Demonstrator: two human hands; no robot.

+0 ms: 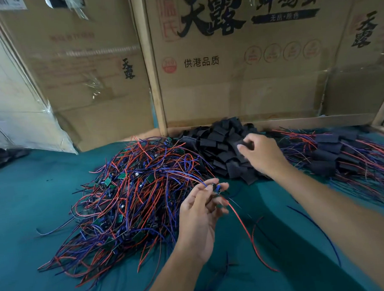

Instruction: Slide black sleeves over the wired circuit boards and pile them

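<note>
Cardboard boxes (238, 73) wall off the back of your green table (25, 218). Your left hand (198, 222) pinches one board (217, 187) at the fingertips, lifted clear of the wire tangle (131, 192), probably so a sleeve can slip on. Its red lead trails toward you, marking the long axis. Your right hand (260, 152) pinches a sleeve (241, 145) on the sleeve heap (226, 148); finished ones (341, 154) lie right.
</note>
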